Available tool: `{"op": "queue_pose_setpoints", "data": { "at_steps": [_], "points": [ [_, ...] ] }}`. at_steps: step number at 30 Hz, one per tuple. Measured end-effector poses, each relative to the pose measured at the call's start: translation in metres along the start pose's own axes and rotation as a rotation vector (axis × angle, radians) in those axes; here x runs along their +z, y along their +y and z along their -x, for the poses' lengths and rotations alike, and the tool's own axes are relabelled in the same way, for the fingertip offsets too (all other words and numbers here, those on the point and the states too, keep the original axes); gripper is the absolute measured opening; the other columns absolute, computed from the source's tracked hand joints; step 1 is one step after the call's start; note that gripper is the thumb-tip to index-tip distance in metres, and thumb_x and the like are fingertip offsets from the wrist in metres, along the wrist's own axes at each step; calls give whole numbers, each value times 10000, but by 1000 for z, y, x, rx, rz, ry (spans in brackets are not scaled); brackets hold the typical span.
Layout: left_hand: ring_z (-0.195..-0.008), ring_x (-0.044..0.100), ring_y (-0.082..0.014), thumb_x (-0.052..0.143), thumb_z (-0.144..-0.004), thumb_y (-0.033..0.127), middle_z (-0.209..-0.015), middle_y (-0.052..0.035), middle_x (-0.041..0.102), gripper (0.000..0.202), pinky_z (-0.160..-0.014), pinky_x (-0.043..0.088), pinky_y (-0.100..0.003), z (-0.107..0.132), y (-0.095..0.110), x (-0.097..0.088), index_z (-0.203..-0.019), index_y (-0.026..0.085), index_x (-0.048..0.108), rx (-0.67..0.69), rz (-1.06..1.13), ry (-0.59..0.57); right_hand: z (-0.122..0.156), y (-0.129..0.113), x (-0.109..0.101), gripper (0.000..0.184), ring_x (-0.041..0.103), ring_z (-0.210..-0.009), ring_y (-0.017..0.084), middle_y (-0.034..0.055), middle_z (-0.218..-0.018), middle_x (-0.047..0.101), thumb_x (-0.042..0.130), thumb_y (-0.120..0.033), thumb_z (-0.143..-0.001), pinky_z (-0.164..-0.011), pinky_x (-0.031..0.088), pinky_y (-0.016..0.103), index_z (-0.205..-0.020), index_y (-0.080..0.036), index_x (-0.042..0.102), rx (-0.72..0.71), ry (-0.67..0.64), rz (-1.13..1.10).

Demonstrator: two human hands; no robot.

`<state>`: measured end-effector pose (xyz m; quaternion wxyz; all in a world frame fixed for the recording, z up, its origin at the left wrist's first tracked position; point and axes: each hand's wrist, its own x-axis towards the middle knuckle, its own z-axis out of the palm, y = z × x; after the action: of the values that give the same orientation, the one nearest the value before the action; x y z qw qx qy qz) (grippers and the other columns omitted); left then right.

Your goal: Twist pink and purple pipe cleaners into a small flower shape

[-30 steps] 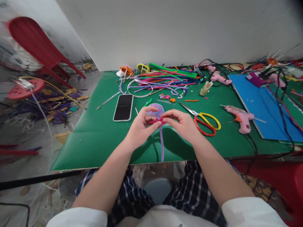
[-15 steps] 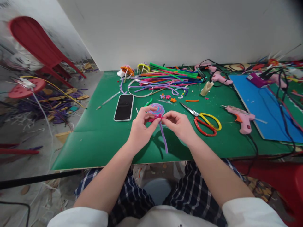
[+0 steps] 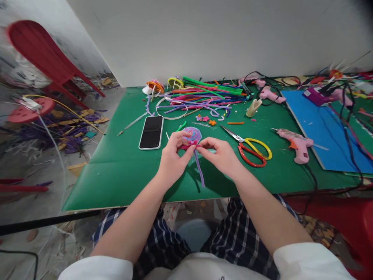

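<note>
Between my hands is a pipe-cleaner lollipop (image 3: 192,134) with a coiled pink, blue and purple head and a purple stem (image 3: 199,169) slanting down toward me. A magenta pipe-cleaner bow (image 3: 190,145) crosses the stem just below the coil. My left hand (image 3: 175,155) is closed on the lollipop at the bow, thumb and fingers pinching it. My right hand (image 3: 218,153) pinches the bow's right end between thumb and forefinger. The fingertips partly hide the bow and the coil's lower edge.
Scissors (image 3: 254,151) and a pink glue gun (image 3: 297,144) lie to the right, a phone (image 3: 151,132) to the left. Behind are a pile of pipe cleaners (image 3: 201,95), small flowers (image 3: 206,119) and a beige holder (image 3: 253,107). A blue board (image 3: 317,136) is at far right.
My hands stay at the bow with only slight finger movement. The lollipop's stem has shifted a little to the left. The whole view has moved slightly.
</note>
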<state>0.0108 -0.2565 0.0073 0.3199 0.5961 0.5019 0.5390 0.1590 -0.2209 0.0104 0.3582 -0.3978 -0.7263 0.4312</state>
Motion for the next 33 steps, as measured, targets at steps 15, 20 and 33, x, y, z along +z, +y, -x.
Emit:
{"op": "queue_pose_setpoints", "data": {
  "at_steps": [15,20,33],
  "points": [
    [-762,571,-87,578,-752,158,-832,13,558,341,-755,467,-237,0,-3,-2,-1061,214,445,-15,70,-165,-1,2,-3,153,592,-709,120,1,-750,643,612,-318,-713,-689,471,275,-772,-178,634,106,-16,-361],
    [-757,576,-104,573,-755,163,-754,18,564,325,-764,470,-258,1,-1,-2,-1056,216,458,9,29,-160,-1,1,-2,160,572,-683,115,-4,-713,628,602,-330,-718,-664,455,272,-754,-176,625,127,-17,-342],
    [-788,612,-128,601,-741,193,-796,5,625,323,-749,484,-264,0,-2,-3,-1043,215,488,-3,-94,-107,-3,2,-3,169,571,-663,123,6,-688,643,677,-321,-637,-662,449,279,-701,-168,647,197,-4,-297]
  ]
}}
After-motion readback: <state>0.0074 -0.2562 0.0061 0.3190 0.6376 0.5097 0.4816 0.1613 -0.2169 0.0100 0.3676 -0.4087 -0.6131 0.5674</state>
